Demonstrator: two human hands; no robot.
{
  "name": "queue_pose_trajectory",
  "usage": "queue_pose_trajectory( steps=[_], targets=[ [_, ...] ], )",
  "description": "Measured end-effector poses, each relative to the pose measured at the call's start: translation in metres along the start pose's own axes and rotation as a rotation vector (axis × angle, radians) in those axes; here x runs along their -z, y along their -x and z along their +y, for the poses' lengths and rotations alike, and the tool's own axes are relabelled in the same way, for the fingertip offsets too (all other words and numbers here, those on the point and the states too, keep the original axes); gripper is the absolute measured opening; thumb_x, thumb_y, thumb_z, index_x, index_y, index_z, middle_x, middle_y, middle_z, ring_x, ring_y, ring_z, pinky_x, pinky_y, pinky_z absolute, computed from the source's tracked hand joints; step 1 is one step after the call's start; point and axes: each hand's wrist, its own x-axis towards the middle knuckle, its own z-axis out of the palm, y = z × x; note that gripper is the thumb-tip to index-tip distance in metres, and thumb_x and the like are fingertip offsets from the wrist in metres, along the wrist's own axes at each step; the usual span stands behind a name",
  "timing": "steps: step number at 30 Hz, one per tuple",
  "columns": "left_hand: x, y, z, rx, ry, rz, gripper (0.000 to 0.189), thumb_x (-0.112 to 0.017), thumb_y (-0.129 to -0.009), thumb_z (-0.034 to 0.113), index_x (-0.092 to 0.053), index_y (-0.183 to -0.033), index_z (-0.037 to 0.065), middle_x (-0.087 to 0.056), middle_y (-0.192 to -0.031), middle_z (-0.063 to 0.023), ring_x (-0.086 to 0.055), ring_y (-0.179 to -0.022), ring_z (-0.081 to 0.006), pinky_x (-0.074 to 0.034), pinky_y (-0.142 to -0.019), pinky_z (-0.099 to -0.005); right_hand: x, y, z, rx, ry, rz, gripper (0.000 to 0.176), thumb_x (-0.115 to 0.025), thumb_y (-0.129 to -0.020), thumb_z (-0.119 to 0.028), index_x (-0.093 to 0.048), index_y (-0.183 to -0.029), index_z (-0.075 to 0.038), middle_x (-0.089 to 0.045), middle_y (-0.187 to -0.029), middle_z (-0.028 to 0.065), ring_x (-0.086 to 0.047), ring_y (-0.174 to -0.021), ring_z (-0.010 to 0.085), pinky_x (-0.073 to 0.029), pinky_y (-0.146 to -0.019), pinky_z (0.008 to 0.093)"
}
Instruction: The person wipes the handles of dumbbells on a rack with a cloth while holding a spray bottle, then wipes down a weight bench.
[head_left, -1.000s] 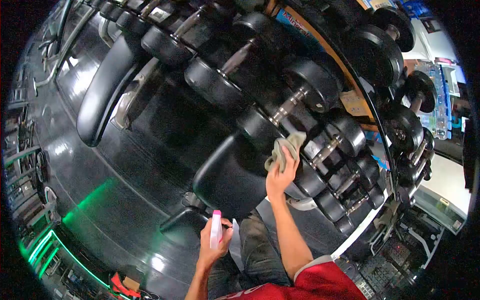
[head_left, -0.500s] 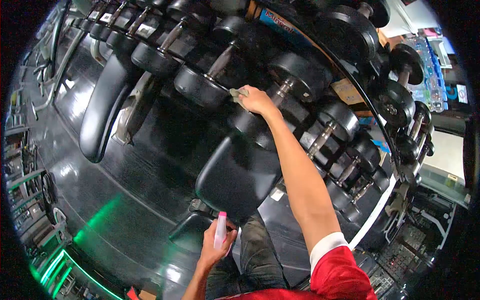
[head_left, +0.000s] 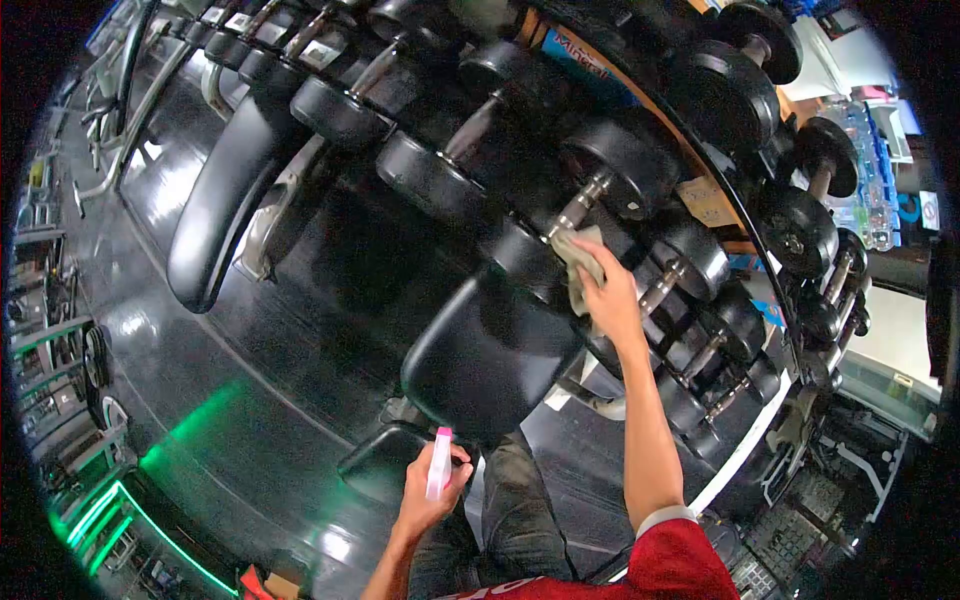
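Note:
My right hand (head_left: 606,290) grips a greyish cloth (head_left: 577,262) and presses it against the near end of a black dumbbell (head_left: 522,258), beside its metal handle (head_left: 580,205). That dumbbell lies on the rack, its far head (head_left: 620,160) further up. Low in the view, my left hand (head_left: 430,495) is closed round what looks like a spray bottle (head_left: 440,465), pale with a pink tip; its lower part is hidden by the hand. Between my hands stands a black padded bench seat (head_left: 490,355).
More dumbbells (head_left: 435,180) line the rack to the left and right, with an upper row (head_left: 725,95) behind a dark curved rail (head_left: 700,150). Another black bench pad (head_left: 225,200) stands at left on the dark floor (head_left: 300,360). Water bottles (head_left: 865,175) are at far right.
My right hand with the cloth has moved right and down, from the dumbbell head's left side to its end near the handle. The view has shifted slightly; my left hand stays put.

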Motion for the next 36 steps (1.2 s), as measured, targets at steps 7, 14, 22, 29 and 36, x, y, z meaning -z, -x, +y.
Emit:
queue_pose_trajectory(
  steps=[7, 14, 22, 29, 36],
  targets=[
    [-0.017, 0.004, 0.008, 0.004, -0.062, 0.015, 0.015, -0.068, -0.081, 0.009, -0.058, -0.092, 0.004, -0.059, -0.075, -0.0044, -0.053, -0.061, -0.0108, -0.045, -0.059, -0.0265, -0.076, -0.111, 0.001, -0.101, 0.043, -0.257, 0.029, -0.058, -0.087, -0.025, -0.06, -0.115, -0.018, -0.065, -0.106, 0.0171, -0.061, -0.1, 0.0364, -0.049, -0.085, 0.0428],
    [-0.03, 0.006, 0.014, -0.074, -0.106, 0.015, 0.017, -0.067, -0.082, 0.01, -0.058, -0.094, 0.004, -0.061, -0.077, -0.0064, -0.055, -0.061, -0.0117, -0.046, -0.059, -0.0277, -0.064, -0.096, 0.004, -0.233, 0.038, -0.248, 0.029, -0.059, -0.087, -0.024, -0.061, -0.115, -0.018, -0.065, -0.108, 0.0165, -0.061, -0.1, 0.0367, -0.048, -0.087, 0.0409],
    [-0.023, 0.008, 0.002, 0.004, 0.06, -0.005, 0.018, -0.067, -0.08, 0.008, -0.057, -0.094, 0.004, -0.063, -0.083, -0.0062, -0.055, -0.068, -0.0114, -0.045, -0.064, -0.0271, 0.02, 0.0, 0.033, -0.232, 0.007, -0.183, 0.034, -0.059, -0.088, -0.023, -0.056, -0.121, -0.016, -0.064, -0.109, 0.0175, -0.06, -0.104, 0.0374, -0.047, -0.089, 0.0393],
    [-0.031, -0.001, 0.004, -0.105, -0.043, 0.025, 0.018, -0.068, -0.08, 0.006, -0.057, -0.095, 0.004, -0.062, -0.082, -0.0039, -0.055, -0.069, -0.0099, -0.045, -0.063, -0.0265, -0.007, -0.034, 0.074, -0.258, 0.226, -0.249, 0.032, -0.062, -0.085, -0.029, -0.062, -0.112, -0.013, -0.065, -0.106, 0.0165, -0.061, -0.099, 0.0373, -0.048, -0.083, 0.0406],
    [-0.043, 0.002, 0.008, 0.02, -0.017, -0.028, 0.018, -0.067, -0.08, 0.006, -0.058, -0.095, 0.004, -0.061, -0.078, -0.0017, -0.054, -0.068, -0.0082, -0.044, -0.062, -0.025, 0.015, -0.022, 0.03, -0.27, 0.156, -0.231, 0.026, -0.061, -0.083, -0.026, -0.064, -0.108, -0.017, -0.067, -0.093, 0.0166, -0.063, -0.089, 0.0375, -0.05, -0.08, 0.0434]
  ],
)
